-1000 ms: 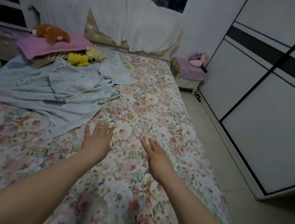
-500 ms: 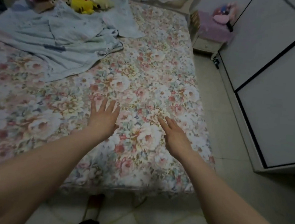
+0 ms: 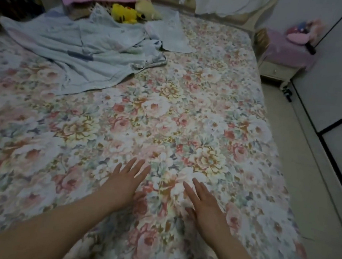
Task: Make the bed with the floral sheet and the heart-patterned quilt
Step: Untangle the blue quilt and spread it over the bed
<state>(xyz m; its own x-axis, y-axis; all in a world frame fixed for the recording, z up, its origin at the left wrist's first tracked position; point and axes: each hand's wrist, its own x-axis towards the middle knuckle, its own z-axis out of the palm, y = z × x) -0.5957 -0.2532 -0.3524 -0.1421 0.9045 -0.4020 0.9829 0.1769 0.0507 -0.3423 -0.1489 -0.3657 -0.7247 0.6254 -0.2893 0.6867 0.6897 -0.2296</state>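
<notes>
The sheet (image 3: 188, 110) covers the bed. The quilt (image 3: 90, 57) lies on it, far back on the left, a toy (image 3: 124, 13) just behind. The left hand (image 3: 124, 184) and right hand (image 3: 207, 207) lie flat on the sheet in front, apart. A small table (image 3: 277, 70) stands right of the bed, by the wardrobe (image 3: 333, 80).

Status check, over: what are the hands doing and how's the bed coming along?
Open left hand, open right hand, palms down on floral sheet. Crumpled pale blue quilt toward the head end, not yet spread. Beside it, yellow plush toy.
</notes>
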